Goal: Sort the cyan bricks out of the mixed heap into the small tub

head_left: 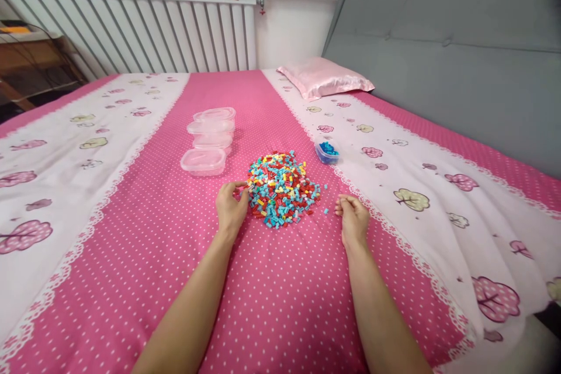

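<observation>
A heap of small red, blue, yellow and white pieces (283, 188) lies on the pink dotted bedsheet (166, 245). My left hand (231, 205) rests at the heap's left edge, fingers curled and touching the pieces. My right hand (353, 216) lies right of the heap, fingers curled in a loose fist, with a single blue piece (326, 210) just left of it. A small clear container holding blue pieces (327, 152) stands beyond the heap on the right.
Several clear plastic containers (209, 140) stand in a row left of and beyond the heap. A pink pillow (324, 77) lies at the head of the bed. A grey padded headboard (451, 47) runs along the right, a white radiator (131, 29) behind.
</observation>
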`<state>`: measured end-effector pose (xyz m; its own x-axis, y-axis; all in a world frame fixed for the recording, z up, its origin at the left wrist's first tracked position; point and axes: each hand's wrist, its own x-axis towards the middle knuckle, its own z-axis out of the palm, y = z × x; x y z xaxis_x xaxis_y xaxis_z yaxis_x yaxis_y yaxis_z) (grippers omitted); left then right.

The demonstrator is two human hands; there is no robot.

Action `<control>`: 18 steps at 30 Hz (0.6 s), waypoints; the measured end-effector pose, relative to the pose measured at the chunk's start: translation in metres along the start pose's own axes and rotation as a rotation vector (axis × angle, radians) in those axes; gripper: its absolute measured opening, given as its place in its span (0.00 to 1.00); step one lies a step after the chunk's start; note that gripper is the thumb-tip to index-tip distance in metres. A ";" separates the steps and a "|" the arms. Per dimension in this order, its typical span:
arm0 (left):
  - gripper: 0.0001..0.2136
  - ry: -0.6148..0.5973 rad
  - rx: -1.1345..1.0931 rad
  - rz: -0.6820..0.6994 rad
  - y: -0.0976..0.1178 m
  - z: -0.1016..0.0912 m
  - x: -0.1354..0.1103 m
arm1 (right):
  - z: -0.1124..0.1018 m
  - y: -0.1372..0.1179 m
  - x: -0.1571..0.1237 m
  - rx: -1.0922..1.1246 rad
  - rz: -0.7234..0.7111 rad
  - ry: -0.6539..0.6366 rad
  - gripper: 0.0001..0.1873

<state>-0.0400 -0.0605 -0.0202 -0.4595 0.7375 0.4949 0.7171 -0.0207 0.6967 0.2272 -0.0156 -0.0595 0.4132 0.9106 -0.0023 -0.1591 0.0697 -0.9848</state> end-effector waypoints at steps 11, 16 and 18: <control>0.15 -0.147 0.075 0.294 0.006 0.017 0.022 | -0.002 0.004 -0.001 -0.120 -0.041 -0.052 0.13; 0.17 -0.249 0.193 0.331 0.013 0.031 0.035 | -0.002 0.007 0.000 -0.150 -0.054 -0.067 0.14; 0.16 -0.282 0.192 0.287 0.014 0.032 0.034 | -0.002 0.007 0.000 -0.150 -0.050 -0.070 0.14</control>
<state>-0.0291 -0.0135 -0.0106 -0.0858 0.8760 0.4747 0.8911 -0.1457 0.4298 0.2276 -0.0161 -0.0666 0.3526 0.9342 0.0542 -0.0021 0.0587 -0.9983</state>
